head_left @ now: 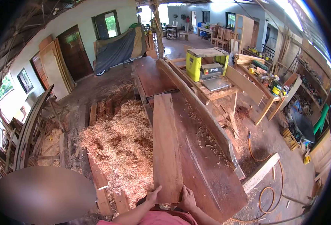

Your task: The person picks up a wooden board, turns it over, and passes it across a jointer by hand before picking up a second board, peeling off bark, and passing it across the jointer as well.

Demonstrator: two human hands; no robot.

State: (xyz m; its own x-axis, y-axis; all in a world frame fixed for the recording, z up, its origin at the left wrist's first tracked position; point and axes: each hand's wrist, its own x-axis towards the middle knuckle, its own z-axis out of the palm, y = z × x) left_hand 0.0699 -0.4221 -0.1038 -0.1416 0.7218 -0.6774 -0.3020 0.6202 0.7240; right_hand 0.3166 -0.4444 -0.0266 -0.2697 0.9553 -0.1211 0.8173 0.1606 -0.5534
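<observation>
A long reddish wooden plank (166, 146) lies lengthwise on a big jointer table (206, 165) in front of me. My left hand (152, 195) grips the plank's near left corner. My right hand (188, 198) presses on its near right corner. Both hands hold the plank's near end flat on the table. A tall wooden fence (201, 108) runs along the table's right side, apart from the plank. Loose shavings lie on the table between plank and fence.
A deep pile of wood shavings (116, 146) covers the floor to the left. A yellow-green Ryobi planer (206, 63) stands on a bench behind the fence. An orange hose (264, 191) coils on the floor at right. Stacked timber frames (30, 127) stand at left.
</observation>
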